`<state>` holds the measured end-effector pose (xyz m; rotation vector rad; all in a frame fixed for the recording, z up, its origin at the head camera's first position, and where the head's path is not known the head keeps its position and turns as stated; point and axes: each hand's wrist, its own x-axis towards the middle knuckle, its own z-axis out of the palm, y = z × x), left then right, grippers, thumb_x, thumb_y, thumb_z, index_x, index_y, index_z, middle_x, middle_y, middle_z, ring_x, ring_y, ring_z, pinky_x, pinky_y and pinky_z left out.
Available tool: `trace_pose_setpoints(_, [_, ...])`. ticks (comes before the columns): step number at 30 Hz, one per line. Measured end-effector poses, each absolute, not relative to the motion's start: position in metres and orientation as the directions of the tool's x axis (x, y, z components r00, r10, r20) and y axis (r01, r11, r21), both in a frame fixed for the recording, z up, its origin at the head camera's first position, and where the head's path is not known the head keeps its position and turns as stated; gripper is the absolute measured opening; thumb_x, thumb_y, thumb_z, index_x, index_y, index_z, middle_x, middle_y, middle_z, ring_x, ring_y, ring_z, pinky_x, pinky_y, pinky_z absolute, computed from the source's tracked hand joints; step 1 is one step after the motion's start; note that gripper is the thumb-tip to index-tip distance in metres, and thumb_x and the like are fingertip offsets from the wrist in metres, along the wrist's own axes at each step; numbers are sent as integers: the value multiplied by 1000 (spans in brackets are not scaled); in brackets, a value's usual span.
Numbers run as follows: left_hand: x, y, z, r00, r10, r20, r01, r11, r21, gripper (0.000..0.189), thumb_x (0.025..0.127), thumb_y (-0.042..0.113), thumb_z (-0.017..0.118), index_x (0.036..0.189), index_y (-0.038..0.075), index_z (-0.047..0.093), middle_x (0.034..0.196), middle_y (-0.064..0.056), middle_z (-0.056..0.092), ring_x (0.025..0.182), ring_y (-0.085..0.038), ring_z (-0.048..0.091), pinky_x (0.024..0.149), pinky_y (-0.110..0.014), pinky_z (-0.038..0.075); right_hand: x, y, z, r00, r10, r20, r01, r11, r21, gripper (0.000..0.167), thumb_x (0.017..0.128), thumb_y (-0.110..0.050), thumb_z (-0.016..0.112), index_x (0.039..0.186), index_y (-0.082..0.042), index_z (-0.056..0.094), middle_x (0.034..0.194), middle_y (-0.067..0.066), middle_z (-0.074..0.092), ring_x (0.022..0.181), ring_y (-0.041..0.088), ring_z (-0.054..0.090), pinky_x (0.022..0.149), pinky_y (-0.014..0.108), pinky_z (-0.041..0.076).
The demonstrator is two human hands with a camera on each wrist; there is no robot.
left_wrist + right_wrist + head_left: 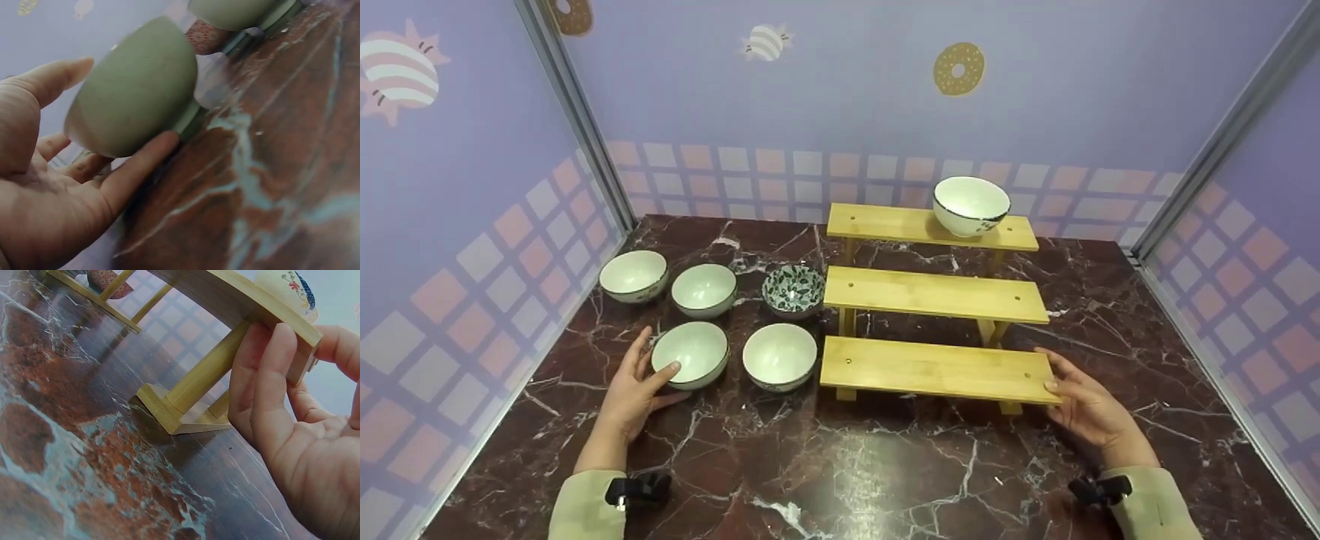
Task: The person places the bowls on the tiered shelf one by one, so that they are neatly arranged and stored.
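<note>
At the front left, my left hand [639,386] holds a pale green bowl [691,352], its thumb at the rim and the other fingers around the far side and under the wall. In the left wrist view that bowl [140,90] shows its plain outer wall and foot close over the table. My right hand [1086,401] grips the right end of the lowest board of a three-step wooden rack [937,367]. The right wrist view shows its fingers curled under the board [270,304]. A white bowl with a dark rim [971,206] stands on the top step.
Right of the held bowl stands a white bowl [780,358]. Behind are a white bowl [634,276], a light green bowl [704,290] and a dark leaf-patterned bowl [793,291] near the rack. Patterned walls [780,97] enclose the dark marbled table [877,480].
</note>
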<state>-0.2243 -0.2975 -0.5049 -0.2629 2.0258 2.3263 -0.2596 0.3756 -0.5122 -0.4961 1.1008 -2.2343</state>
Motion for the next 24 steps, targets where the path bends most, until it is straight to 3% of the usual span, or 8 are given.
trace_pose_setpoints(6, [-228, -292, -510, -988, -66, -138, -123, -191, 974, 94, 101, 1, 59, 167, 27, -2, 172, 6, -22, 158, -42, 16, 94, -51, 64, -260, 376, -514, -761, -646, 66, 333, -476, -814, 58, 107, 8, 19, 151, -23, 40, 120, 7, 69, 96, 14, 75, 79, 22, 65])
trace_pose_setpoints(17, [-228, -291, -510, -988, -79, -130, -110, -219, 970, 92, 97, -7, 57, 167, 20, 4, 175, 4, -12, 156, -41, 21, 87, -38, 67, -261, 376, -514, -766, -641, 57, 335, -472, -815, 61, 107, 9, 18, 148, -25, 47, 122, 6, 69, 94, 13, 74, 76, 20, 64])
trace_pose_setpoints(24, [-229, -290, -511, -987, -94, -130, -105, -228, 968, 90, 96, -10, 56, 166, 17, 8, 176, 0, -6, 154, -40, 25, 87, -37, 67, -260, 376, -513, -776, -630, 45, 341, -478, -809, 60, 106, 9, 18, 148, -24, 46, 123, 7, 69, 95, 14, 75, 77, 21, 65])
